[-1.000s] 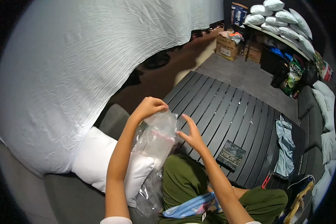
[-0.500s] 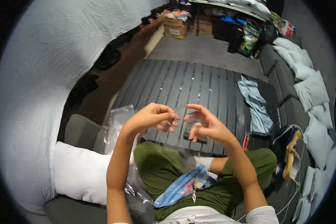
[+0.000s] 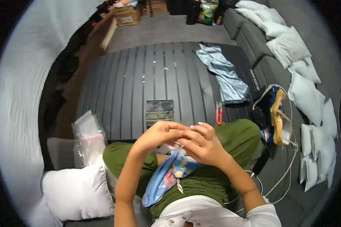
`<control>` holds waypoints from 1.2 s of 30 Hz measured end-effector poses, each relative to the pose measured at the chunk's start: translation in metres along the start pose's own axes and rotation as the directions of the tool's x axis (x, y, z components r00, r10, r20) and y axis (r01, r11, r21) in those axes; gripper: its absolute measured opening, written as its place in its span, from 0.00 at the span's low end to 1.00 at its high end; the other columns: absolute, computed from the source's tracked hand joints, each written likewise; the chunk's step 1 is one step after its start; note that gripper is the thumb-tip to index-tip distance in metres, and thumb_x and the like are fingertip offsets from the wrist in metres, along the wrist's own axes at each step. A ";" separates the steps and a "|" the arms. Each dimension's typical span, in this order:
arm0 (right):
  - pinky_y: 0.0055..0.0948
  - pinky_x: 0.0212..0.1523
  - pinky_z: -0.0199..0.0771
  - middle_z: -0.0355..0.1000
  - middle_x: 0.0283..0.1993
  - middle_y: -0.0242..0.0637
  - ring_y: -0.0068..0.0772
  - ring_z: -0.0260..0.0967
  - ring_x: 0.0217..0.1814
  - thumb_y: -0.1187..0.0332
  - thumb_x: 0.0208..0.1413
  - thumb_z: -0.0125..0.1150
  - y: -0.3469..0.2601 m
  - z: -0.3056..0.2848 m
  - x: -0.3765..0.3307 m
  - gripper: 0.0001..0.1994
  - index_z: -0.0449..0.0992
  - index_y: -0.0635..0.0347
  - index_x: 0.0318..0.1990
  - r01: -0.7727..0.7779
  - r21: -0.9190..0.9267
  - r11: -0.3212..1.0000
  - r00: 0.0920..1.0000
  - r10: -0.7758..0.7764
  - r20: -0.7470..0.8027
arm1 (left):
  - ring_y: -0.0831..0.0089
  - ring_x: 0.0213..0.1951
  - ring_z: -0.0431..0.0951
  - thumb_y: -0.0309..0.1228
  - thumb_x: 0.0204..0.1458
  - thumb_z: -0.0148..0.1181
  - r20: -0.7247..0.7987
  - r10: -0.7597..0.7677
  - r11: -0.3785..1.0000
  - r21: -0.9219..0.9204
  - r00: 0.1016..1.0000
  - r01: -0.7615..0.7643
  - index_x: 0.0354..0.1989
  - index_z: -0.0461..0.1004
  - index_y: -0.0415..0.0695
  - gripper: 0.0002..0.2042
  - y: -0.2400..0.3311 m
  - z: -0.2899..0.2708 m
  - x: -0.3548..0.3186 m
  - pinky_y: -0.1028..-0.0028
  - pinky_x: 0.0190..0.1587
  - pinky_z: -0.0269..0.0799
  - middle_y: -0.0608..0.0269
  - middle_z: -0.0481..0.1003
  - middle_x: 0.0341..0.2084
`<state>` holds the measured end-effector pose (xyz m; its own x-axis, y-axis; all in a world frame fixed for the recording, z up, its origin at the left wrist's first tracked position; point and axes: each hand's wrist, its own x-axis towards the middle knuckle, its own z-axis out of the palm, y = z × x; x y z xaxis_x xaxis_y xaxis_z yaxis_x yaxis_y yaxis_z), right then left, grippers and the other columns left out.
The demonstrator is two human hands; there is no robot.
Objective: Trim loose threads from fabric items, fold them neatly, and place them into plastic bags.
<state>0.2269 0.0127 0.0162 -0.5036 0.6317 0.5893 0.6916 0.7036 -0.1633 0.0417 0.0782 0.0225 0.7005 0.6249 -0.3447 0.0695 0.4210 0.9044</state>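
Observation:
Above my lap my left hand [image 3: 159, 138] and my right hand [image 3: 205, 145] meet, their fingertips pressed together. Anything pinched there is too small or hidden to make out. Just below them a blue cloth piece [image 3: 159, 183] with a colourful cartoon print lies across my green trousers, a small white tag on it. Beyond my hands, a dark patterned flat square [image 3: 160, 111] rests on the grey ribbed surface [image 3: 113, 87]. Red-handled thread snips [image 3: 219, 114] lie by my right knee.
Light blue satin-like fabric [image 3: 225, 77] lies crumpled at the far right of the ribbed surface. Clear plastic bags [image 3: 91, 140] and a white pillow [image 3: 77, 193] are at left. Small pale cushions [image 3: 307, 100], a yellow-and-blue package [image 3: 278, 117] and a white cable [image 3: 293, 159] are at right.
My hands, apart with loosely curled fingers before, have come together and lower over my lap. The whole view has shifted, so the surroundings sit further left and higher.

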 end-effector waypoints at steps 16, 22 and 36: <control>0.31 0.52 0.57 0.62 0.48 0.39 0.33 0.59 0.51 0.67 0.33 0.68 0.045 -0.033 -0.045 0.27 0.67 0.62 0.45 -0.537 0.775 0.335 0.798 0.499 0.338 | 0.77 0.35 0.73 0.26 0.47 0.55 0.086 0.034 0.932 0.358 0.996 -0.063 0.34 0.76 0.38 0.08 0.011 0.025 0.004 0.76 0.40 0.68 0.63 0.76 0.30; 0.39 0.44 0.67 0.55 0.55 0.42 0.44 0.66 0.45 0.67 0.38 0.67 0.014 -0.023 -0.044 0.34 0.58 0.64 0.55 -0.411 0.783 -0.467 0.833 0.158 0.531 | 0.63 0.47 0.69 0.22 0.42 0.53 0.071 0.541 0.455 0.813 0.838 -0.362 0.31 0.75 0.42 0.07 0.012 0.027 -0.009 0.59 0.54 0.56 0.60 0.74 0.32; 0.28 0.30 0.72 0.64 0.43 0.38 0.35 0.68 0.33 0.69 0.42 0.61 -0.012 0.013 -0.011 0.19 0.68 0.58 0.44 -0.284 0.372 0.884 0.957 0.287 0.049 | 0.55 0.61 0.48 0.31 0.51 0.42 -0.253 0.329 0.401 -0.835 0.910 -0.377 0.46 0.67 0.48 0.14 -0.054 0.062 0.004 0.59 0.61 0.45 0.46 0.50 0.59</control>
<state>0.2172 0.0012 0.0013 -0.3084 0.8222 0.4783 0.5619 0.5632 -0.6058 0.0849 0.0176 -0.0124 0.4801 0.8735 -0.0802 -0.8293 0.4818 0.2832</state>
